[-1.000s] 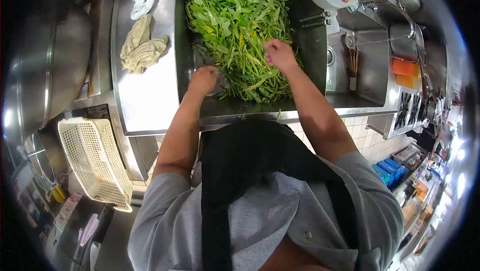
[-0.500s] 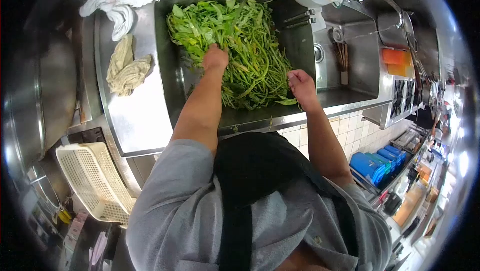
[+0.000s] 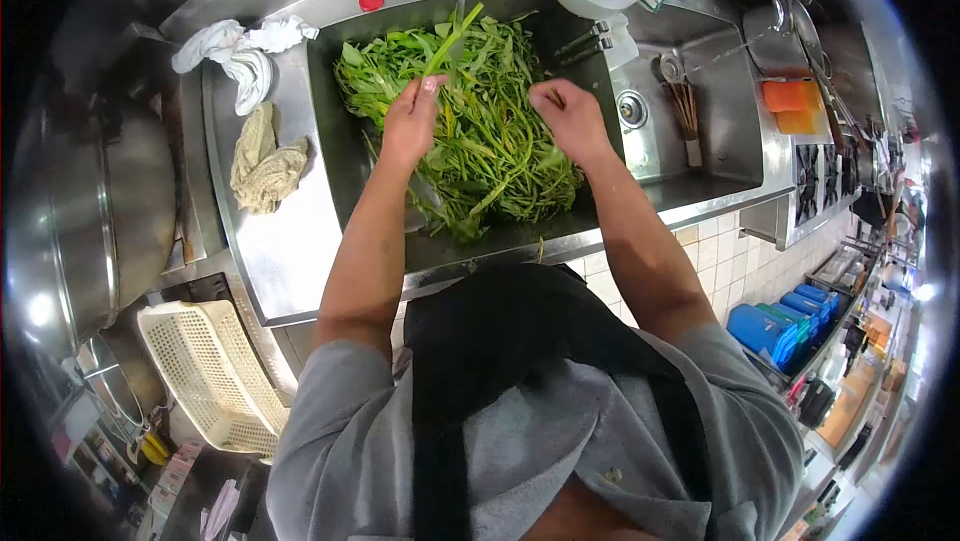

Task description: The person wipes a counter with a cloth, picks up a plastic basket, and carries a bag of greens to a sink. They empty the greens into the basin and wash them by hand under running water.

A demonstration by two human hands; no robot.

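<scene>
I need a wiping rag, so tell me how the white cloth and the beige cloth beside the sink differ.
The white cloth is bright and twisted into a rope-like loop; the beige cloth is dull tan and lies crumpled in a flatter heap. The white cloth sits at the far corner, the beige cloth nearer the person. Both lie on the steel counter left of the sink.
</scene>
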